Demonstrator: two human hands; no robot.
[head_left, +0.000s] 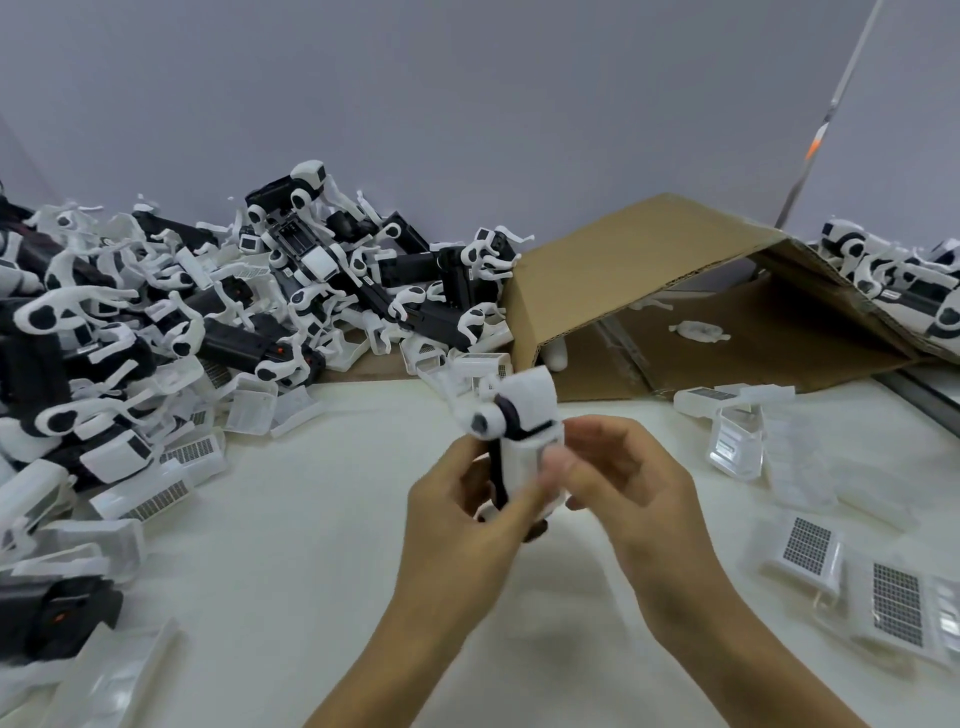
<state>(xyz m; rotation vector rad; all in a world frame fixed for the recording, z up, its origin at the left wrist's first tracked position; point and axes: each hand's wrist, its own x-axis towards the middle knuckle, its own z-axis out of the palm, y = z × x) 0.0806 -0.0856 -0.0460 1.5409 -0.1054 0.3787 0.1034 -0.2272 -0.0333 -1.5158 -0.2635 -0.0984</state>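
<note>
Left hand (462, 525) and right hand (628, 478) both gripped one white-black robot toy (524, 415). One cardboard box (649, 249) lay behind. Two grid-printed packs (807, 545) lay right.

right hand (618, 462) fingertips blurred, toy's (524, 431) base hidden

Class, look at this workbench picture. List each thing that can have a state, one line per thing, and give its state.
white and black device: held upright, lifted off the table.
left hand: grips the device's lower part.
right hand: fingers curled, pinches the device's side; blurred.
cardboard box: lying on its side, open, a few white parts inside.
pile of devices: heaped loose at the left.
clear covers: lying loose at the right.
</note>
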